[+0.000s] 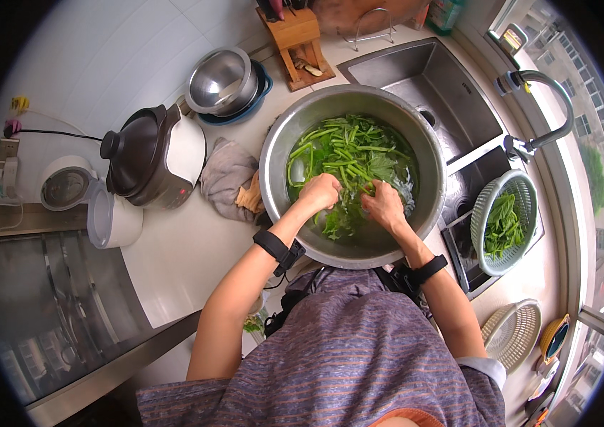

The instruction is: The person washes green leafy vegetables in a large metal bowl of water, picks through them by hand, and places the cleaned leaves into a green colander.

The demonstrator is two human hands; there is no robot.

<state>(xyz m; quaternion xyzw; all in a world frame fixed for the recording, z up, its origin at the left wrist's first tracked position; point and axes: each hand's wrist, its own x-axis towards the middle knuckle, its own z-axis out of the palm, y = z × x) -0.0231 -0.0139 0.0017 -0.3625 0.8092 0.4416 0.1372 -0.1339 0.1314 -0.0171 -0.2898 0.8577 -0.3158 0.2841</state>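
In front of me stands a large stainless steel basin [275,155] with water and leafy green vegetables [352,152] with long stems. My left hand [322,191] is curled above the near left part of the greens; what its fingers hold is hard to make out. Close to its right, my right hand [384,204] has its fingers closed on a green stem at the water's surface. Leaves float between and below both hands. More picked greens [503,227] lie in a pale plastic colander [527,213] over the smaller sink at the right.
A double sink [462,101] with a curved faucet [563,112] is at the right. Left of the basin are a crumpled grey cloth [227,179], a dark-lidded electric cooker [152,160] and steel bowls [222,80]. A wooden knife block [296,37] stands behind; an empty basket [515,331] sits lower right.
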